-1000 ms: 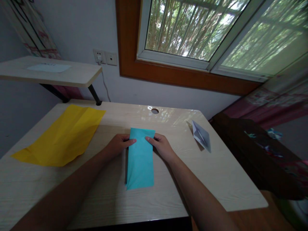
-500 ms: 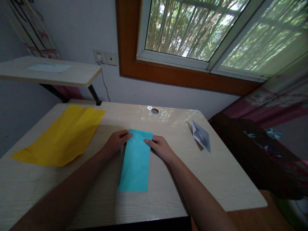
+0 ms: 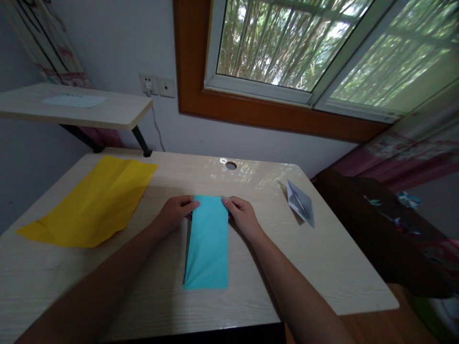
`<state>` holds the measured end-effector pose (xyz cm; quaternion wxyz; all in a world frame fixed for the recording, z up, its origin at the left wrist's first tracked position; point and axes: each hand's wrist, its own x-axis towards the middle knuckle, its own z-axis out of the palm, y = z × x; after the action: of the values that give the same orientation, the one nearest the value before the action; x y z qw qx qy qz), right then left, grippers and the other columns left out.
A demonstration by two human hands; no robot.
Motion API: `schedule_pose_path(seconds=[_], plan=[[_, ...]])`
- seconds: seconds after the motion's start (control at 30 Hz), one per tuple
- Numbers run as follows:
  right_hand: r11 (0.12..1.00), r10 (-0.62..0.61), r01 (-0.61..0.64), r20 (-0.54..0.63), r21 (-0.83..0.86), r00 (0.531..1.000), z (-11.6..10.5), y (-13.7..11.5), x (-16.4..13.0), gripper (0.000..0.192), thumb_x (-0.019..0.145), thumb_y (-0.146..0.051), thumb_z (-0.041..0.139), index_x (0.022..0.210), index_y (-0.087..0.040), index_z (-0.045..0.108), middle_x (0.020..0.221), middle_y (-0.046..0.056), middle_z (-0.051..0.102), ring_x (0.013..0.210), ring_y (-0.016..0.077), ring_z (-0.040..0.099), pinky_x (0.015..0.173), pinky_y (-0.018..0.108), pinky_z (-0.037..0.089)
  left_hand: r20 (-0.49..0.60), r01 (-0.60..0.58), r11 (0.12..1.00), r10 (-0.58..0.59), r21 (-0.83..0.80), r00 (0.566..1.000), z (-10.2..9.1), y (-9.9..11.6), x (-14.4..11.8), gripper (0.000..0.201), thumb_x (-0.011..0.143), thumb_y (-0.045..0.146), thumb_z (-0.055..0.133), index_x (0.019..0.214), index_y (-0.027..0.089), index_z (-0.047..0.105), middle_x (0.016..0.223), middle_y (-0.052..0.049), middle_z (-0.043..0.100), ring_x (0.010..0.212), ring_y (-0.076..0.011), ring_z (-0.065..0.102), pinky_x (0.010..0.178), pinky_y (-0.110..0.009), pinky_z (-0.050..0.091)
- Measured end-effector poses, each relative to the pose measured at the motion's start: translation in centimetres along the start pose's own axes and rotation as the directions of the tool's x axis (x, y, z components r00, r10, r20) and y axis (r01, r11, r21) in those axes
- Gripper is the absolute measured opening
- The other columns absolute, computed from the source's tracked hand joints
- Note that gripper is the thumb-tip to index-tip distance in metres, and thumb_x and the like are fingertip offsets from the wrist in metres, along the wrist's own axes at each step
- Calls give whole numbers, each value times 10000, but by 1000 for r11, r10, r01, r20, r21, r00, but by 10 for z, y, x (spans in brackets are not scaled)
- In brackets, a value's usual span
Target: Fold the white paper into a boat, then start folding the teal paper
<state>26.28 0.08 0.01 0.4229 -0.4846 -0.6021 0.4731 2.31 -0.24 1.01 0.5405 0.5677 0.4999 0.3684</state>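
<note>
A folded sheet of turquoise paper (image 3: 208,246) stands out in the middle of the desk, its long sides running toward me. My left hand (image 3: 177,210) pinches its far left corner, thumb on top and fingers behind. At the far right corner my right hand (image 3: 242,212) grips it the same way. The far end looks slightly raised, while the near edge seems to rest on the desk; creases fan out from the near left corner. Fingers underneath the paper are partly hidden.
A large yellow sheet (image 3: 89,205) lies on the desk (image 3: 322,267) at the left. A folded pale paper piece (image 3: 300,203) sits at the right. Behind the yellow sheet rises a small shelf (image 3: 122,112) on dark legs. A round hole (image 3: 231,165) pierces the desk near the wall.
The turquoise paper has shifted slightly right and straightened, its far edge now nearly level. My right hand has moved from over its right side to the far right corner.
</note>
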Motion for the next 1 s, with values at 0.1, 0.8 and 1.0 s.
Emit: schedule_pose_path(seconds=[0.1, 0.8, 1.0], plan=[[999, -32, 31, -60, -9, 998, -2, -1, 0, 455, 889, -571, 632, 632, -200, 575, 604, -21, 496, 603, 144, 444, 584, 278, 338, 70, -10, 999, 13, -45, 997, 0, -1, 1, 325, 796, 488, 690, 753, 166, 670, 736, -9, 662, 692, -165, 647, 671, -290, 557], [987, 94, -116, 188, 111, 978, 0, 6, -1, 360, 762, -493, 800, 961, -193, 797, 968, 64, 779, 820, 235, 696, 792, 372, 537, 1, 12, 1000, -12, 11, 1000, 5, -6, 0, 303, 798, 472, 711, 784, 182, 628, 621, 35, 581, 512, -117, 527, 519, -251, 424], [969, 119, -139, 106, 205, 987, 1, 8, 3, 363, 731, -494, 824, 905, -178, 785, 877, 48, 772, 735, 213, 677, 723, 349, 537, -11, 31, 1000, -31, -5, 999, 3, -4, 1, 352, 757, 519, 733, 792, 184, 633, 673, 20, 611, 536, -124, 549, 520, -252, 453]])
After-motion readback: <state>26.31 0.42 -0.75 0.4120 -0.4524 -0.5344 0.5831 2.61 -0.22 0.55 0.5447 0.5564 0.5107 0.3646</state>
